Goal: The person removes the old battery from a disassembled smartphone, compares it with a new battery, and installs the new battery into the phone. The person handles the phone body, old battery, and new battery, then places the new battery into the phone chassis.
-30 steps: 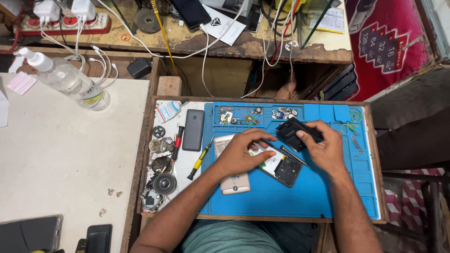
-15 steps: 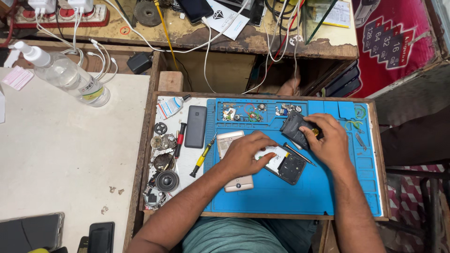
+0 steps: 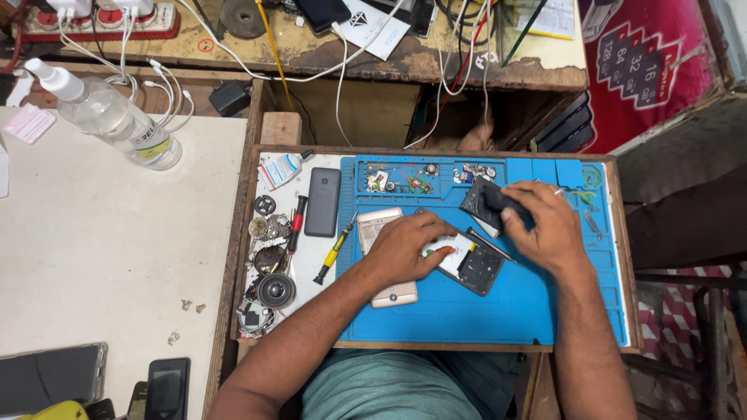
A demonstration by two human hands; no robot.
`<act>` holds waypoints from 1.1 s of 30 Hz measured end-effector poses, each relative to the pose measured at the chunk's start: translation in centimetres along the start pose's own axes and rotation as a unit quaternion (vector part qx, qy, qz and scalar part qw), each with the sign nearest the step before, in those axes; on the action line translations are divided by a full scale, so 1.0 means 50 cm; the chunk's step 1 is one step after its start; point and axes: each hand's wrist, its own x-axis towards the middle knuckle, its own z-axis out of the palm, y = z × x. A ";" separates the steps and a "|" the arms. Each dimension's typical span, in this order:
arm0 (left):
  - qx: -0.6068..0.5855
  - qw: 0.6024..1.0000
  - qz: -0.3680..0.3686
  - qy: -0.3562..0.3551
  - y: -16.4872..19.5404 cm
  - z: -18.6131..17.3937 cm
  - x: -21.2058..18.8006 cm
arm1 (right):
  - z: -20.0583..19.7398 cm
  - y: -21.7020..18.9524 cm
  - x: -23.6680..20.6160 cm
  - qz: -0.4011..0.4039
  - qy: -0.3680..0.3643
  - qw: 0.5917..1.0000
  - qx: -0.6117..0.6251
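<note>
My left hand (image 3: 408,247) presses flat on an opened phone (image 3: 471,264) lying on the blue work mat (image 3: 482,311), its palm also over a gold phone back (image 3: 385,292). My right hand (image 3: 545,225) grips a black part (image 3: 484,201) just above the opened phone. A thin metal tool (image 3: 492,245) lies between the two hands.
A black phone (image 3: 322,201), a yellow-handled screwdriver (image 3: 334,253), a red-handled tool (image 3: 296,222), a small tube (image 3: 282,167) and several round parts (image 3: 268,268) lie left of the mat. A clear spray bottle (image 3: 113,117) lies on the white table (image 3: 93,257). Cables and a power strip (image 3: 93,19) crowd the back shelf.
The view has shifted slightly. My right hand has slid a little down and left with the black part; my left hand stays pressed on the opened phone.
</note>
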 end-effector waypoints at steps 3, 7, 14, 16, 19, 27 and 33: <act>-0.035 0.999 -0.016 0.014 0.001 0.002 -0.002 | 0.017 0.029 -0.013 0.011 0.091 0.996 -0.017; -0.137 0.987 -0.044 0.067 -0.004 0.015 -0.002 | 0.044 0.038 -0.040 0.169 0.104 0.891 0.409; -0.338 0.924 -0.168 0.064 -0.027 0.034 0.000 | 0.096 -0.038 -0.040 0.221 -0.118 0.808 0.533; -0.353 0.915 -0.178 0.075 -0.035 0.036 0.000 | 0.096 -0.050 -0.028 0.215 -0.140 0.798 0.545; -0.356 0.910 -0.194 0.086 -0.042 0.041 0.000 | 0.083 -0.054 -0.023 0.194 -0.134 0.808 0.540; -0.325 0.926 -0.174 0.083 -0.036 0.043 -0.006 | 0.078 -0.056 -0.035 0.174 -0.120 0.871 0.443; -0.259 0.951 -0.152 0.079 -0.035 0.040 -0.008 | 0.066 -0.071 -0.038 0.157 -0.097 0.898 0.399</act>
